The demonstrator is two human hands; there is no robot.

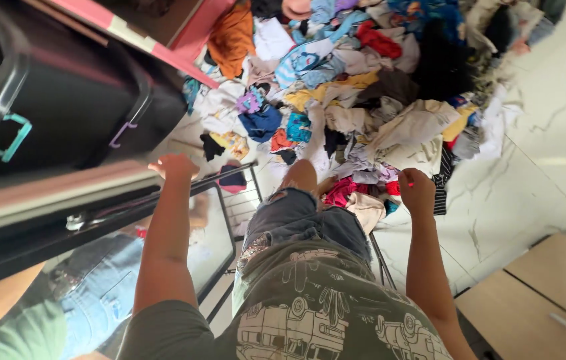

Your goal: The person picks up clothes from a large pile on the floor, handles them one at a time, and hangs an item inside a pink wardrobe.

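My left hand (175,167) rests curled over the black metal frame of a glass-topped table (219,230) at its far corner. My right hand (417,190) is closed, with a small red piece showing at its fingertips, and hangs just above the near edge of a big heap of mixed clothes (363,87) on the floor. Pink and beige garments (356,197) lie right beside that hand. My knee in frayed denim shorts (296,213) is raised between both arms.
A black bin (63,93) with teal and purple clips fills the upper left, beside a pink-edged board (156,47). White marble-look floor tiles (536,147) stretch to the right. A light wooden cabinet (543,300) stands at the lower right.
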